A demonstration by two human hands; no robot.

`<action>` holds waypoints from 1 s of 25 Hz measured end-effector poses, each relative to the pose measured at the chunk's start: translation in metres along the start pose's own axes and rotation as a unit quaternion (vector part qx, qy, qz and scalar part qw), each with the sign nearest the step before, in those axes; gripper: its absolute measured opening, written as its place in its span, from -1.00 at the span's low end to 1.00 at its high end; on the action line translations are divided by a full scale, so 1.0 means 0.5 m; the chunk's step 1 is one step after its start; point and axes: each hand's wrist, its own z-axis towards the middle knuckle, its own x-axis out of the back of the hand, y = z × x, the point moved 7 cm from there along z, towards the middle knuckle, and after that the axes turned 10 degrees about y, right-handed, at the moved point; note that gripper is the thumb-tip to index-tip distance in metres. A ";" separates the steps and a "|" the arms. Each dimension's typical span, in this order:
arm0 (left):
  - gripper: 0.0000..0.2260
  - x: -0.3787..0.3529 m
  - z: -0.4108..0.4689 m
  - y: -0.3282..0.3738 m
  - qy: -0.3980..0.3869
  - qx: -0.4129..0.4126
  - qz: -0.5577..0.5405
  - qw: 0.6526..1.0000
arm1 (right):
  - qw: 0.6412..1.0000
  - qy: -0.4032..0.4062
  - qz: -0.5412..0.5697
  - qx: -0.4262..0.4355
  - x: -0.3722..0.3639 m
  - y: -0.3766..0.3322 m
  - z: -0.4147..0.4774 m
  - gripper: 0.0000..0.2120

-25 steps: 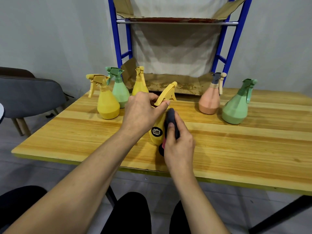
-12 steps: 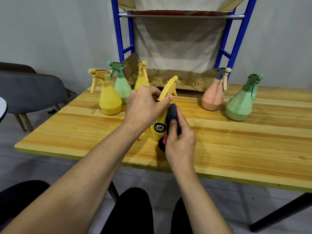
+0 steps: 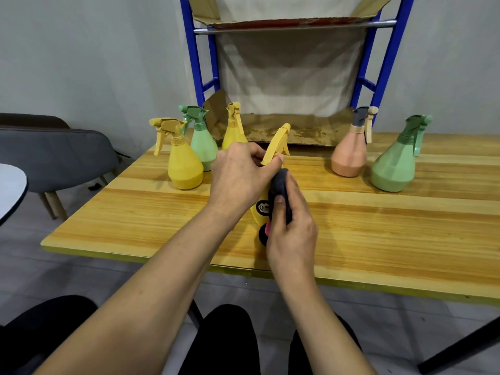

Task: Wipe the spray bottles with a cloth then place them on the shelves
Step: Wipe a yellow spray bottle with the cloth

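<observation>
My left hand (image 3: 238, 175) grips the neck of a yellow spray bottle (image 3: 276, 144) that stands tilted on the wooden table (image 3: 378, 226); most of its body is hidden by my hands. My right hand (image 3: 293, 234) presses a dark cloth (image 3: 280, 185) against the bottle's right side. Behind it stand a yellow bottle (image 3: 184, 166), a green bottle (image 3: 201, 142) and another yellow bottle (image 3: 234, 128) at the left. A pink bottle (image 3: 350, 152) and a green bottle (image 3: 396, 163) stand at the right.
A blue metal shelf frame (image 3: 198, 63) rises behind the table, with cardboard lining its lower shelf (image 3: 303, 131) and upper shelf (image 3: 295, 23). A grey chair (image 3: 54, 158) sits to the left of the table. A white round tabletop edge (image 3: 10, 185) shows at far left.
My right hand with the cloth has slid slightly along the bottle's side. The view has shifted a little; the left hand keeps its grip on the neck.
</observation>
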 end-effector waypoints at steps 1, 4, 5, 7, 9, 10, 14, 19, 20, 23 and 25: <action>-0.74 -0.001 0.001 0.000 -0.001 0.000 -0.002 1.000 | 1.000 0.001 0.003 -0.004 0.001 0.005 -0.007 -0.55; -0.71 -0.008 0.000 -0.010 -0.040 0.005 -0.027 0.999 | 0.999 0.001 0.006 -0.048 0.016 0.035 -0.015 -0.56; -0.71 -0.011 -0.002 -0.016 -0.071 0.007 -0.045 0.996 | 0.998 -0.002 0.002 -0.068 0.019 0.044 -0.012 -0.57; -0.79 -0.017 -0.006 -0.033 -0.130 0.011 -0.091 0.987 | 0.995 -0.007 0.000 -0.099 0.020 0.055 -0.005 -0.58; -0.88 -0.020 -0.008 -0.048 -0.169 0.013 -0.144 0.975 | 0.994 -0.010 0.001 -0.107 0.021 0.058 -0.002 -0.58; -0.87 -0.020 -0.011 -0.053 -0.186 0.016 -0.174 0.967 | 0.994 -0.011 0.002 -0.106 0.021 0.059 -0.003 -0.58; -0.74 -0.019 -0.011 -0.070 -0.179 0.012 -0.209 0.961 | 0.995 -0.014 0.008 -0.100 0.025 0.061 -0.005 -0.59; -0.63 -0.029 -0.029 -0.093 -0.135 0.042 -0.205 0.968 | 0.995 -0.023 0.015 -0.091 0.027 0.061 -0.010 -0.60; -0.61 -0.028 -0.034 -0.093 -0.120 0.048 -0.213 0.968 | 0.996 -0.024 0.017 -0.085 0.028 0.058 -0.012 -0.60; -0.63 -0.029 -0.047 -0.097 -0.083 0.063 -0.231 0.967 | 0.999 -0.015 0.013 -0.040 0.026 0.034 -0.008 -0.60; -0.62 -0.032 -0.055 -0.097 -0.072 0.079 -0.248 0.963 | 1.000 -0.017 0.006 -0.010 0.018 0.021 0.001 -0.60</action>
